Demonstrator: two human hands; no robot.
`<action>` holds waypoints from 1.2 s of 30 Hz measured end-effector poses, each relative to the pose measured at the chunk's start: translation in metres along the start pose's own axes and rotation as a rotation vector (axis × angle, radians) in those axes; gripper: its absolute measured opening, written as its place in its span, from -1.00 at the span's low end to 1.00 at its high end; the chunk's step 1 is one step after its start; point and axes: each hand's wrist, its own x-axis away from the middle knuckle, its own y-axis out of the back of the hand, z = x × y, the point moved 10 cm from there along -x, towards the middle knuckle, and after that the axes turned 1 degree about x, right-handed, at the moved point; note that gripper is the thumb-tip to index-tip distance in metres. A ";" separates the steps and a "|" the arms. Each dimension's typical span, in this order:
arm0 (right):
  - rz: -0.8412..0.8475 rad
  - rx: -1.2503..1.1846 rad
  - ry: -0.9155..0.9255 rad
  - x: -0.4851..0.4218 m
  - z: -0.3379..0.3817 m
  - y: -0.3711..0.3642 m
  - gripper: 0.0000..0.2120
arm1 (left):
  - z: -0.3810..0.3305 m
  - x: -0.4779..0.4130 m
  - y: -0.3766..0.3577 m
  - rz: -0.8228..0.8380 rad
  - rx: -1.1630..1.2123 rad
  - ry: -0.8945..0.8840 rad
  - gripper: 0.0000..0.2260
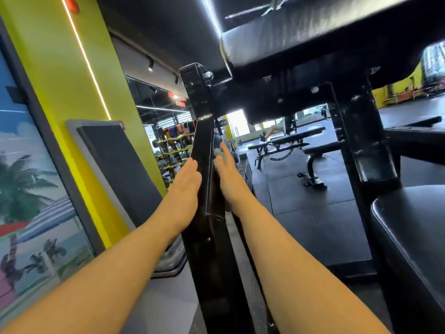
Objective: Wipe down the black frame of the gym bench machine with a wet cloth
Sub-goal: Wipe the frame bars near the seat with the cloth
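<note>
Two hands flank our black frame post (204,150): our left hand (185,186) lies flat, fingers straight, while our right hand (228,174) presses a mostly hidden greenish cloth (218,154) against it, fingertips concealed.

Black frame post (204,145): its foot runs off the frame at 6 o'clock, and the face turned toward 3 o'clock is screened by the right hand (228,174). Cloth (219,154): only a small pale tuft shows at the fingertips; the rest lies behind the palm. Left hand (186,182): fingers hidden behind the post. Black pad (313,32), at 1 o'clock: motion-blurred, cut by the upper edge. Seat (409,225), at 4 o'clock: cropped by the right edge.
</note>
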 end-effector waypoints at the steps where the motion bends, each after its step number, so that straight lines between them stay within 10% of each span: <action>1: -0.014 -0.016 -0.019 -0.008 0.000 0.003 -0.54 | 0.000 -0.001 -0.002 0.001 -0.033 -0.016 -0.68; 8: -0.135 -0.034 0.062 0.062 -0.014 0.000 -0.61 | 0.019 -0.014 0.002 -0.043 -0.052 0.006 -0.56; 17: -0.254 0.150 -0.088 -0.105 -0.003 0.042 -0.57 | 0.024 -0.012 -0.002 -0.048 -0.050 0.016 -0.56; 26: -0.018 0.086 0.105 -0.059 0.010 0.001 -0.55 | 0.029 -0.010 0.003 -0.067 -0.045 0.002 -0.56; 36: -0.124 0.043 -0.132 -0.090 0.016 0.011 -0.51 | 0.023 -0.017 0.003 -0.070 -0.041 -0.007 -0.56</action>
